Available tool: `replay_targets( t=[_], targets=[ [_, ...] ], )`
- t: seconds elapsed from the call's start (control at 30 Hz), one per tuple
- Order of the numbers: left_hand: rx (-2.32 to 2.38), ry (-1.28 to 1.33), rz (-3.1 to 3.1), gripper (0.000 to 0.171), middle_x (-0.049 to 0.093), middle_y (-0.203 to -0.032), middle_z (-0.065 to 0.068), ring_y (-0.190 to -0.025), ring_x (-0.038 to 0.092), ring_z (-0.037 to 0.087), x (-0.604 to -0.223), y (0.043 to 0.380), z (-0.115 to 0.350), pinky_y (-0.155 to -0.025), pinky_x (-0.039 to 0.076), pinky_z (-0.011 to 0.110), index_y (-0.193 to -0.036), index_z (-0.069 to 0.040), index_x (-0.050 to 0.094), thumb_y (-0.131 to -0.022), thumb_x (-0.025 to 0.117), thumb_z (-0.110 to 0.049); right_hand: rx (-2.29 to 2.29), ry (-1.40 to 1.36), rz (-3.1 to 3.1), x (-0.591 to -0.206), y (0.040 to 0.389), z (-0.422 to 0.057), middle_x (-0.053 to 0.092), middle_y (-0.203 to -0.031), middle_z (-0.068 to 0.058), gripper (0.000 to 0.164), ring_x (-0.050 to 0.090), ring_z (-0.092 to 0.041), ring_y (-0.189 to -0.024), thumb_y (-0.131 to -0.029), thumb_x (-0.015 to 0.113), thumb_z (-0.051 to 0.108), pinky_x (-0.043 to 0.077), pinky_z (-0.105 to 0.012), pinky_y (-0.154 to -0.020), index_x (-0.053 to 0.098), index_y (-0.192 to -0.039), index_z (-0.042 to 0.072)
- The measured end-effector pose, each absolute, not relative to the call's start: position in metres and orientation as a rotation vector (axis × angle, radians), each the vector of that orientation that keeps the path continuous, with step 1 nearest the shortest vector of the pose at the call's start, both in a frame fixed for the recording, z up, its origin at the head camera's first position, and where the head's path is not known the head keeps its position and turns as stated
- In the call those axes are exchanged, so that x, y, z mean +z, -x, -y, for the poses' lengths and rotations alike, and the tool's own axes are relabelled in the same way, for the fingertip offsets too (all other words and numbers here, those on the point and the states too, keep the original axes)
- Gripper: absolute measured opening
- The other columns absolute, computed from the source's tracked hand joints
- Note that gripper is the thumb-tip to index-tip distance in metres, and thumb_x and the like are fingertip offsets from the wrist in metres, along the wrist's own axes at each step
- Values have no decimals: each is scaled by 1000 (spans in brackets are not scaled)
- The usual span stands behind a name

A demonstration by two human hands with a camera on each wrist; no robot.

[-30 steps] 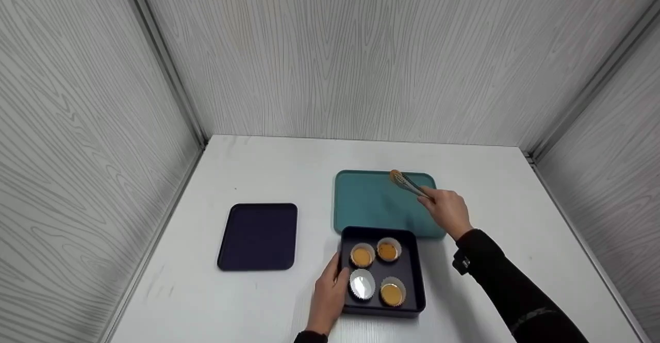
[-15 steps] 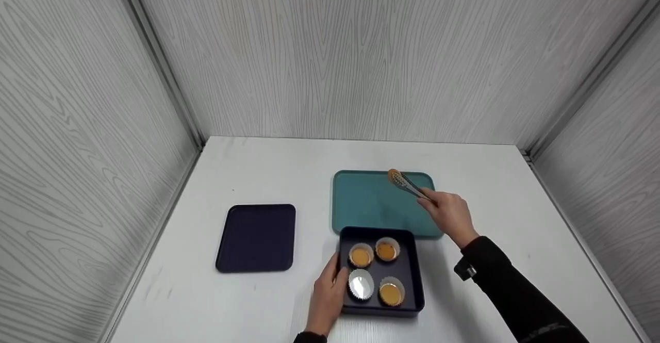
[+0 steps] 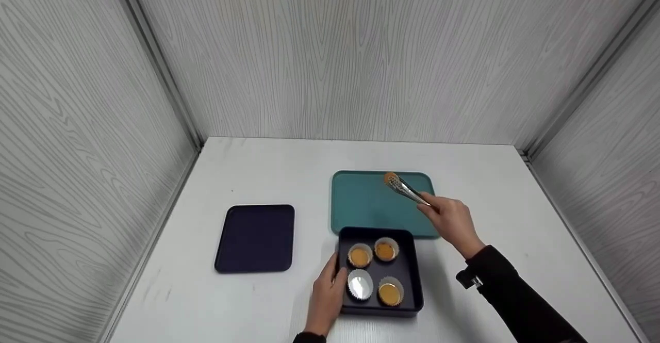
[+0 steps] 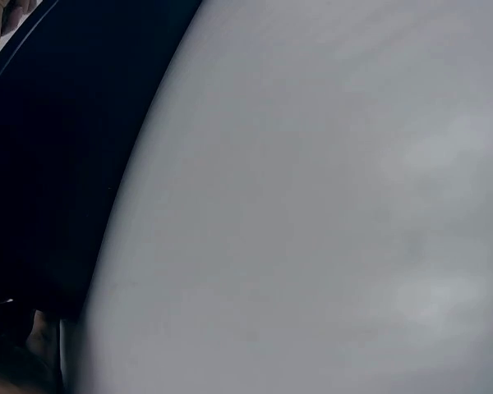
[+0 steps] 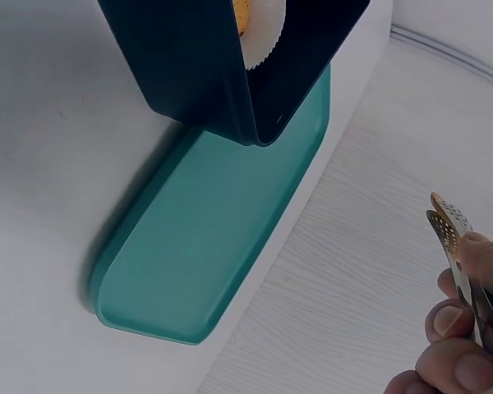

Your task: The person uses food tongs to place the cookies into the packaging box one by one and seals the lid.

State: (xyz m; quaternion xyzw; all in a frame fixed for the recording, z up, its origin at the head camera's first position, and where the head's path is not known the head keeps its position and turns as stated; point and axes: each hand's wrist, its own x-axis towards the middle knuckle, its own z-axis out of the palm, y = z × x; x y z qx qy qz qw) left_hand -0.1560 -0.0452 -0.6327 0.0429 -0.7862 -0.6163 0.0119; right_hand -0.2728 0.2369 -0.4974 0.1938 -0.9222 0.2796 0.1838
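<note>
White flat tabletop (image 3: 278, 165) under both sets of fingers. Teal rectangular shallow tray (image 3: 356, 203) lies on it, ahead of the left fingers and below the right ones. Deep navy square box (image 3: 380, 311) is just right of the left fingers, overlapping the teal tray's near edge in my line of sight; can't tell from here if the two touch. Flat navy square tray (image 3: 255, 239) well left of the left fingers. Right hand (image 3: 454, 224) is raised, fingers curled, pinching perforated silver metal tongs (image 3: 405, 189). Left hand (image 3: 326, 299) grips the box's left wall, thumb at the rim. Tongs point forward and left of the right fingers. Four small round white fluted cups (image 3: 390, 282) stand in the box, right of the left fingers; three hold orange-brown round pieces (image 3: 359, 257), the one nearest the left thumb shows a shiny pale bottom. Another orange-brown rounded lump (image 3: 389, 176) sits at the tongs' tips, beyond the right fingers, above the teal tray.
</note>
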Motion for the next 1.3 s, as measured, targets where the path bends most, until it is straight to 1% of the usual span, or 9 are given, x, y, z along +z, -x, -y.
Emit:
replay_targets(
  t=[0.1,0.2,0.53,0.7,0.83,0.93,1.07,1.2,1.3],
  targets=[
    [-1922,-123,2442,54,45,-158,6,-146,41,27,-633,156,45,-121,34,47,-158,-12,41,-109,49,-34,806,-565,2585,-497,267,-237,69,-73,0,33,42,-5,-55,-93,75,14,31,-26,-54,75,-126,8],
    [-1915,-122,2441,54,45,-158,6,-146,41,27,-633,155,45,-121,35,47,-158,-12,41,-109,49,-33,822,-582,2580,-496,261,-236,70,-75,1,32,43,-4,-56,-93,76,14,32,-25,-55,75,-125,10],
    [-1926,-112,2441,56,43,-159,7,-147,39,27,-632,156,45,-122,33,47,-159,-12,39,-109,48,-36,842,-647,2570,-497,241,-233,78,-97,-6,34,54,-3,-61,-92,77,11,37,-23,-56,75,-125,7],
    [-1942,-98,2432,56,43,-159,7,-148,39,28,-633,156,46,-122,33,48,-159,-13,38,-109,48,-36,847,-652,2593,-498,231,-231,78,-95,-4,33,59,-3,-64,-92,76,11,40,-23,-56,75,-125,9],
    [-1941,-96,2436,56,43,-159,7,-147,40,28,-633,157,46,-121,33,48,-159,-13,38,-109,48,-36,845,-669,2590,-499,225,-230,78,-95,-3,33,66,-7,-70,-91,77,10,46,-25,-59,76,-124,9],
    [-1933,-95,2436,55,44,-159,6,-147,40,27,-634,157,46,-121,34,47,-159,-14,39,-109,48,-36,843,-689,2575,-501,220,-230,78,-95,-2,33,65,-5,-70,-90,78,10,46,-24,-59,76,-123,10],
    [-1924,-98,2435,54,44,-159,4,-147,40,27,-634,156,45,-121,34,47,-159,-16,39,-109,48,-35,841,-713,2575,-503,214,-230,78,-94,-1,33,56,0,-66,-90,78,10,40,-22,-58,76,-123,10],
    [-1912,-98,2435,54,45,-158,5,-147,41,27,-634,155,46,-121,34,47,-159,-15,40,-109,49,-35,830,-740,2586,-505,210,-230,78,-97,-1,34,67,-7,-73,-92,76,12,48,-25,-61,75,-125,11],
    [-1903,-95,2441,54,45,-158,6,-147,41,27,-634,155,46,-121,33,47,-158,-14,40,-109,49,-35,820,-757,2584,-506,207,-231,78,-99,-1,33,72,-12,-79,-92,76,14,51,-27,-63,75,-125,12]
  ],
)
